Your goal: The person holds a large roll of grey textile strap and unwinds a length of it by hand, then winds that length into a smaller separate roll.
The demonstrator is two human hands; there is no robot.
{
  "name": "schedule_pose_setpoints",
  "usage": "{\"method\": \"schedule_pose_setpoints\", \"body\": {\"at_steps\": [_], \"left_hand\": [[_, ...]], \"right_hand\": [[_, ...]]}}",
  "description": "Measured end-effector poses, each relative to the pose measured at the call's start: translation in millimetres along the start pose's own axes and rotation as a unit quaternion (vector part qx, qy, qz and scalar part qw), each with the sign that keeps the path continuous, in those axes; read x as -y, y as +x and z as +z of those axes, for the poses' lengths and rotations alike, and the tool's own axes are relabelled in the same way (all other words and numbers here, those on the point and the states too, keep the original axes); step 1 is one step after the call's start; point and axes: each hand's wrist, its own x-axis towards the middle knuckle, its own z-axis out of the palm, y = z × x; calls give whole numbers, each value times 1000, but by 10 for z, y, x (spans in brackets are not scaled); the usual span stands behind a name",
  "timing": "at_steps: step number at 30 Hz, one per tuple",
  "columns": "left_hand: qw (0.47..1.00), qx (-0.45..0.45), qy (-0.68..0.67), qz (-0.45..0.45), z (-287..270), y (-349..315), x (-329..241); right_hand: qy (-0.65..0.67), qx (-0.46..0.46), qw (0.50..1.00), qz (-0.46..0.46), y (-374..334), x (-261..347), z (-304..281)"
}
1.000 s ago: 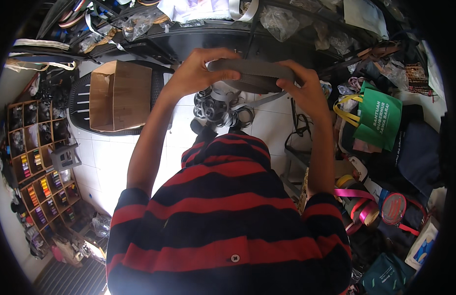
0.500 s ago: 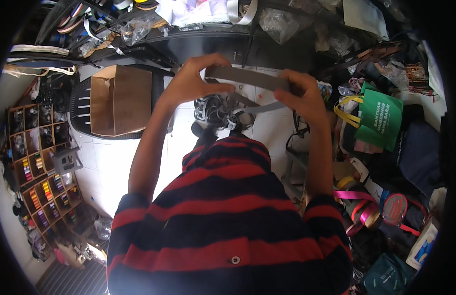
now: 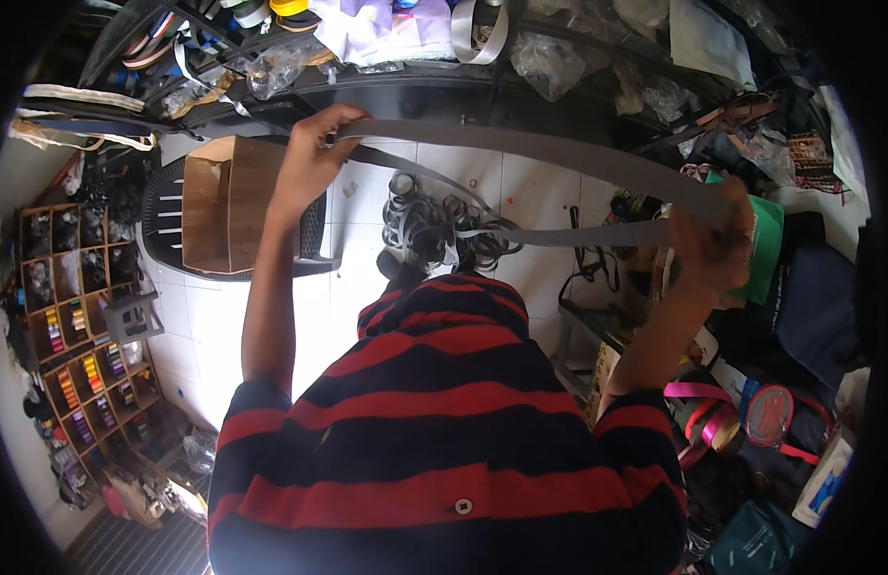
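Observation:
A long grey webbing strap stretches between my two raised hands. At its left part, my left hand pinches it between thumb and fingers. Far to the right, my right hand is closed round the strap, somewhat smeared by motion. From there a second length of the strap runs back leftward, lower down, toward a tangled heap of grey strap on the floor by my feet. Another length slants down from my left hand toward that heap.
A cardboard box sits on a black chair at the left. Below it stands a wooden rack of thread spools. A green bag and a pink ribbon roll lie at the right. A cluttered dark shelf spans the far side.
My hands have moved wide apart, the right one far to the right and the left one a little left. The strap between them is now much longer.

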Motion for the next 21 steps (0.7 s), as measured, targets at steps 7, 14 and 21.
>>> {"method": "schedule_pose_setpoints", "body": {"at_steps": [7,14,21], "left_hand": [[985,-122,119,16,-681,-198,487],[957,-222,189,16,-1725,-411,600],[980,-179,-7,-89,-1178,-127,-321]], "right_hand": [[93,-169,972,-134,-111,849,-880],[-107,-375,915,-106,-490,1532,-2219],[-690,-410,586,112,-548,986,-2282]]}}
